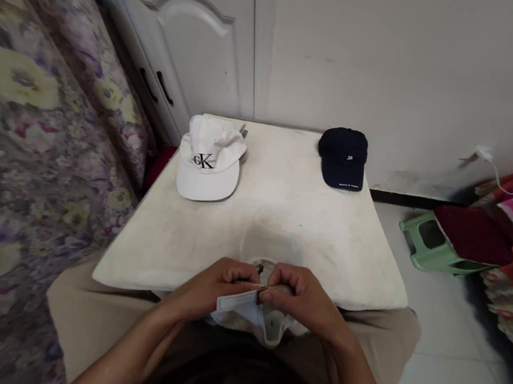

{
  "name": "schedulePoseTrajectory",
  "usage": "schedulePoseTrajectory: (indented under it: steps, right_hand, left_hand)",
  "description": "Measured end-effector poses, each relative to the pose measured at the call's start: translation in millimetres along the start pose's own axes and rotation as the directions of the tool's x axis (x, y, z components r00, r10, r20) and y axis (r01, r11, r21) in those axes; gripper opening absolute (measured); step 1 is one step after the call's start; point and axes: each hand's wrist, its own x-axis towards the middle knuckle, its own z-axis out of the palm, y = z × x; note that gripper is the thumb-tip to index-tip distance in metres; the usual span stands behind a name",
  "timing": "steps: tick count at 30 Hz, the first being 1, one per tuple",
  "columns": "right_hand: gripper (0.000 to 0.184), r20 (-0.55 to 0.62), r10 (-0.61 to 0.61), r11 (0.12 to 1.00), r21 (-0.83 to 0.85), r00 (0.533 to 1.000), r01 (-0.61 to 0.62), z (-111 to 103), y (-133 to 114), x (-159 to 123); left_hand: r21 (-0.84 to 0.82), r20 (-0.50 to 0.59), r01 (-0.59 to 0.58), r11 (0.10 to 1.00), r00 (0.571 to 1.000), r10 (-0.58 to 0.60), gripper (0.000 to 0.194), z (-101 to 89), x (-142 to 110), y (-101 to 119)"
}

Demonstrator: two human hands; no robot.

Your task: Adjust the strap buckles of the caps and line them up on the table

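At the near edge of the table, a pale cap (273,327) sits between my hands, its brim toward the table and its back toward me. My left hand (225,282) pinches the cap's strap, whose light loose end hangs below the fingers. Closed on the same strap from the other side is my right hand (302,296), its fingertips almost touching the left ones. A small dark piece, perhaps a buckle, shows between the fingertips. Much of the cap is hidden by my hands.
A white cap with black letters (206,180) rests on the table's left side, and a navy cap (343,158) at the back right. The light table (285,197) meets the wall behind. A floral curtain (6,174) hangs left; a green stool (419,240) stands right.
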Motion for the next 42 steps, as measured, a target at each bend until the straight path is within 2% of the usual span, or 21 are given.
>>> schedulePoseTrajectory:
  steps: [6, 13, 18, 20, 25, 33, 36, 42]
  right_hand:
    - [0.024, 0.002, 0.037, 0.998, -0.042, 0.999, -0.037, -1.5, -2.7, 1.2]
    - [0.021, 0.036, 0.056, 0.998, 0.008, 0.998, -0.056, -3.6, -4.3, 0.7]
    - [0.020, 0.040, 0.066, 0.998, -0.018, 0.997, -0.065, -3.1, -6.4, -0.1]
    - [0.019, 0.032, 0.076, 0.996, -0.043, 0.997, -0.075, -2.3, -7.3, -0.6]
    - [0.013, 0.007, 0.028, 0.993, -0.115, 1.000, -0.027, -1.0, -7.4, -1.2]
    - [0.010, -0.035, -0.019, 0.980, -0.199, 0.999, 0.012, 0.8, -6.8, -1.7]
    - [0.013, -0.026, -0.010, 0.989, -0.149, 1.000, 0.006, -0.1, -8.3, -2.6]
    - [0.036, 0.048, -0.016, 0.998, -0.066, 0.999, 0.019, -9.6, -8.3, -6.1]
  left_hand:
    - [0.019, -0.003, 0.019, 1.000, 1.000, -0.019, 0.031, 3.2, -0.8, -0.1]
    - [-0.023, 0.025, 0.075, 0.997, 0.997, -0.074, 0.040, 3.4, -5.0, 3.5]
    - [0.055, -0.017, 0.012, 0.998, 1.000, -0.012, 0.042, 2.0, -8.1, 8.1]
    - [0.073, -0.002, 0.000, 0.997, 1.000, 0.000, 0.043, 2.0, -8.4, 8.9]
    - [0.060, 0.036, 0.038, 0.997, 0.999, -0.040, 0.028, 3.4, -6.4, 6.1]
    - [0.108, 0.036, 0.017, 0.994, 0.999, -0.021, 0.022, 3.9, -4.7, 6.3]
    - [0.096, 0.031, 0.027, 0.995, 0.999, -0.030, 0.022, 4.7, -4.5, 7.0]
    - [0.047, 0.020, 0.015, 0.999, 1.000, -0.016, 0.024, 4.5, -3.7, 6.6]
